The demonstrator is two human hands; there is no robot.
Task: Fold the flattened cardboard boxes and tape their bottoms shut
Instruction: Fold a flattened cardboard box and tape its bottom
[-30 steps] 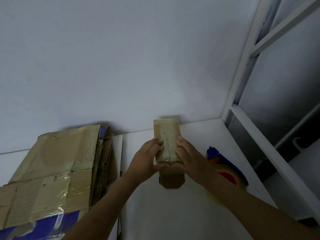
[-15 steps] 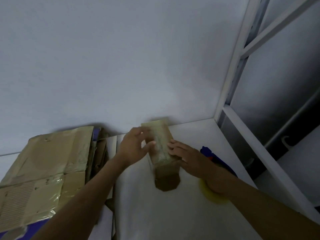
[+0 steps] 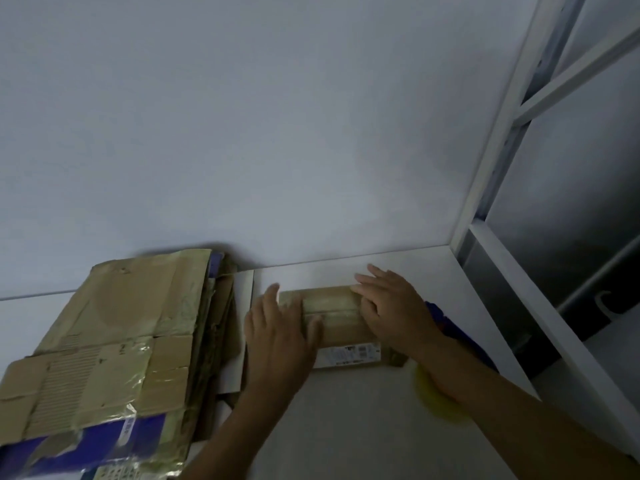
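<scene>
A white label [image 3: 349,355] with dark print and what may be a barcode sits on the near face of the small cardboard box [image 3: 336,310], but the writing is too blurred to read. The box is plain brown corrugated board, long and narrow, lying on its side on the white table [image 3: 346,427], with a glossy strip of clear tape [image 3: 332,303] running along its top. 2 hands rest on it. The left hand [image 3: 277,330] covers its left end with fingers straight and close together, the thumb laid across the top. The right hand [image 3: 394,306] presses its right end with fingers straight and slightly spread. Left of the box lies a stack of flattened cardboard boxes [image 3: 114,341], creased and patched with shiny tape, the top one partly printed blue with small unreadable labels. Right of the box, partly hidden by the right forearm, a blue object [image 3: 446,323] and a blurred yellow object [image 3: 433,400] show; I cannot tell what they are. Behind the box a smooth white wall [image 3: 277,133] meets the table's far edge, and further right stands a white metal frame [image 3: 502,133].
</scene>
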